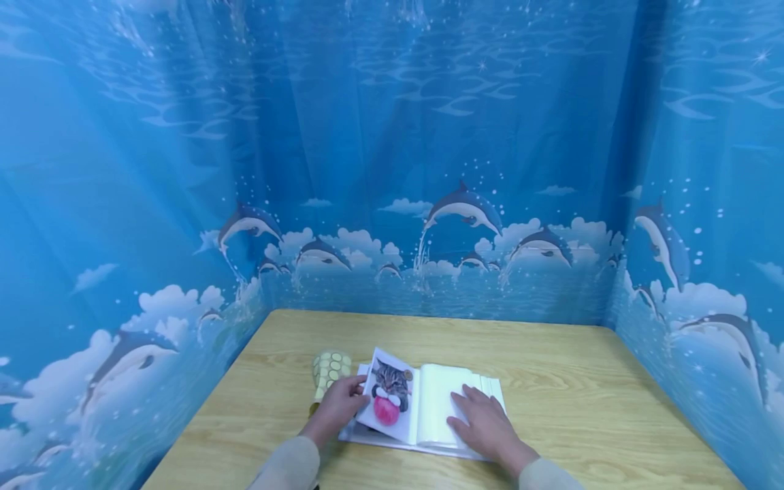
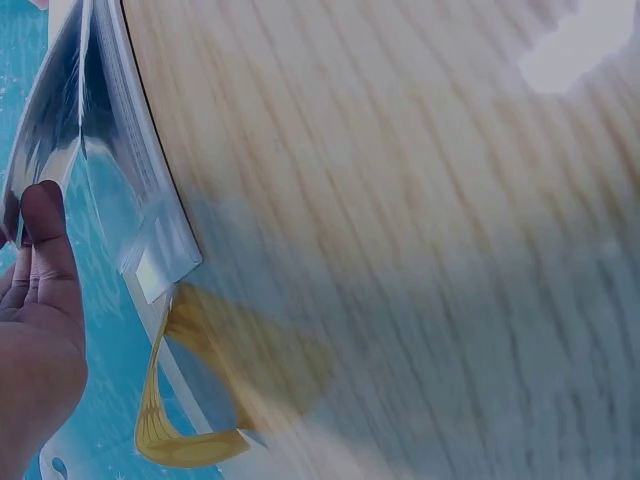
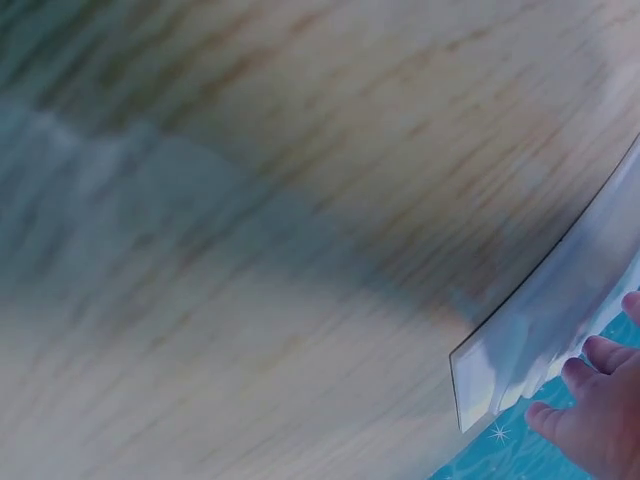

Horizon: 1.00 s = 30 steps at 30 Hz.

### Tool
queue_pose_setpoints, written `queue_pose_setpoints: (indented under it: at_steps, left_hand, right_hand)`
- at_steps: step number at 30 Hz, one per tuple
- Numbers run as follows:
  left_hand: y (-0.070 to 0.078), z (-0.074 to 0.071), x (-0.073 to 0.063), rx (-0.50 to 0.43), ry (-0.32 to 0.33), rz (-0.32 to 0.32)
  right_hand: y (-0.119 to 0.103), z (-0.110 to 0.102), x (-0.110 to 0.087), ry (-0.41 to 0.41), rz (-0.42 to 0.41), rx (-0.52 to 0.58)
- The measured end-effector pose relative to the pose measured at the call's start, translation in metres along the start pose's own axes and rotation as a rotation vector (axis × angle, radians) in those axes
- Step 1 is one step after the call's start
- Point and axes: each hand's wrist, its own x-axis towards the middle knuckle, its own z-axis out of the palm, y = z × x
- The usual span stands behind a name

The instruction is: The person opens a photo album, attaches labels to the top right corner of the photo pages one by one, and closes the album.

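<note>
A white photo album (image 1: pixel 436 446) lies spread on the wooden table. Its left leaf (image 1: pixel 398 416), with a picture of a tabby cat and a pink fluffy ball, is raised at a tilt. My left hand (image 1: pixel 339 407) pinches that leaf by its outer edge between thumb and fingers; in the left wrist view the hand (image 2: pixel 45 290) holds it up off the pages beneath. My right hand (image 1: pixel 486 422) rests with spread fingers on the blank white right-hand page (image 1: pixel 437 401). In the right wrist view its fingertips (image 3: pixel 580 375) show beside the album's corner (image 3: pixel 475 385).
Left of the album, close behind my left hand, is a pale yellow item with round spots (image 1: pixel 333 367); the left wrist view shows its yellow, open, rim-like end (image 2: pixel 185 445). Blue dolphin-print curtains (image 1: pixel 380 170) stand around the wooden table (image 1: pixel 551 367).
</note>
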Motion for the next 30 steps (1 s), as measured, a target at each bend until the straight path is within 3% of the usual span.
queue_pose_setpoints:
  at_steps: [17,30]
  left_hand:
    - [0.0008,-0.0014,-0.0019,0.062,0.006,0.017]
    - [0.0036,-0.0012,-0.0025,0.046,0.009,0.006]
  right_hand:
    - [0.0031,-0.0008,-0.004,-0.007,-0.001,-0.01]
    - [0.0059,0.0023,-0.0041,-0.01,0.006,-0.021]
